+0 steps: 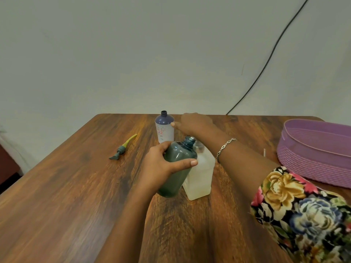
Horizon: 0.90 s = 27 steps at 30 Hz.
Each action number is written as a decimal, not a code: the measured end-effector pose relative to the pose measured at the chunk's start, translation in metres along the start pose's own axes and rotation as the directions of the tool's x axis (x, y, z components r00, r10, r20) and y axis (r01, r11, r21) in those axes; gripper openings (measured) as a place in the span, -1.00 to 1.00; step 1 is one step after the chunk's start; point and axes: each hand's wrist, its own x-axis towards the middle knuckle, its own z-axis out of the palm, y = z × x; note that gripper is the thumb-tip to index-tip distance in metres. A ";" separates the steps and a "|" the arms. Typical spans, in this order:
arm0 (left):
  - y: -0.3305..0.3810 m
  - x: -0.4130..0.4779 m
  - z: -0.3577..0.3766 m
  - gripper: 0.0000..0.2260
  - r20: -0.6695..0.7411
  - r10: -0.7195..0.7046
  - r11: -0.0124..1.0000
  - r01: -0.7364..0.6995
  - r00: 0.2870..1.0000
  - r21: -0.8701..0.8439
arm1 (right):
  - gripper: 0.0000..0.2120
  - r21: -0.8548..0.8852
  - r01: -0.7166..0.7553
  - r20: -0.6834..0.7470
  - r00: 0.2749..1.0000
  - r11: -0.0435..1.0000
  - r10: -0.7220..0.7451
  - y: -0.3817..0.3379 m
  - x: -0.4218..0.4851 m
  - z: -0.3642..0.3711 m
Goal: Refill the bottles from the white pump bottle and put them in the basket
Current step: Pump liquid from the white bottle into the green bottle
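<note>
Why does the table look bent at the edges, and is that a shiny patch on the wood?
Head view: the wide-angle lens bows the far corners of the table and stretches the flowered sleeve; same view: yes, a pale sheen streaks the wood at lower left; head view again: soft lighting, only a faint shadow at the base of the white pump bottle.

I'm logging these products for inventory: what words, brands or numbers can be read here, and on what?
Blue-and-white bottle: small red label and pale printed marks, too small and blurred to read.
Green bottle held by the left hand: no text shows.
White pump bottle: no text shows.
Purple basket: none.
</note>
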 end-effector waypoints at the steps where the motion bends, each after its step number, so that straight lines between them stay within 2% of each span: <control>1: 0.000 0.000 0.000 -0.39 0.004 -0.001 1.000 0.001 1.000 -0.001 | -0.56 -0.012 -0.001 0.003 1.000 1.000 0.001 0.000 -0.001 0.002; 5: 0.000 0.001 -0.002 -0.42 0.003 -0.006 1.000 0.006 1.000 0.000 | -0.54 0.076 0.016 -0.006 1.000 0.997 -0.016 0.004 0.000 0.002; 9: 0.000 0.000 -0.002 -0.33 0.010 0.000 1.000 0.000 1.000 0.006 | -0.57 0.237 0.040 -0.005 0.999 0.971 -0.040 0.007 -0.001 -0.010; 12: 0.002 -0.002 -0.004 -0.26 0.009 0.011 1.000 -0.011 1.000 0.012 | -0.61 0.245 0.044 -0.001 0.999 0.969 -0.045 0.007 -0.001 -0.014; 14: 0.003 -0.002 -0.004 -0.33 0.008 0.011 1.000 -0.011 1.000 0.005 | -0.59 0.234 0.022 -0.018 1.000 0.972 -0.018 0.007 -0.001 -0.009; 16: 0.003 -0.002 -0.002 -0.41 0.013 0.007 1.000 -0.007 1.000 0.013 | -0.54 0.166 0.014 -0.035 0.999 0.986 -0.009 0.007 -0.005 -0.002; 19: 0.001 -0.001 -0.002 -0.36 0.019 -0.006 1.000 0.005 1.000 0.029 | -0.52 0.104 0.021 -0.048 0.999 0.994 -0.016 0.003 -0.009 0.002; 27: -0.007 -0.005 -0.001 -0.23 0.020 -0.014 0.999 0.013 1.000 0.040 | -0.59 0.257 0.070 -0.028 0.998 0.964 -0.065 0.007 -0.009 -0.007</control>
